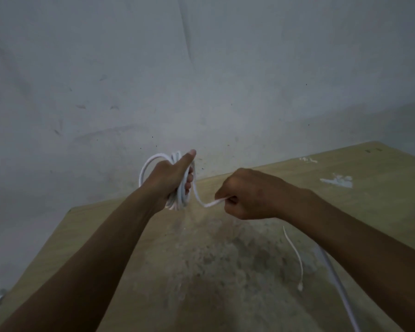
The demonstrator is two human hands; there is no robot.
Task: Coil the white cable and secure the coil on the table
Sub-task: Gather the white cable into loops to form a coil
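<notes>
My left hand [171, 178] is raised above the table's far edge and is closed around several loops of the white cable [177, 200], thumb pointing up. From the coil a strand runs right into my right hand [247, 194], a fist pinching it. The loose rest of the cable [333, 276] trails under my right forearm toward the bottom of the view. A thin white cable tie [295, 252] lies on the wooden table [153, 236] below my right hand.
The table's middle is stained grey and worn. White paint-like smears [337, 182] mark its far right part. A grey scuffed wall [153, 80] stands right behind the table. The table's left edge drops off at the lower left.
</notes>
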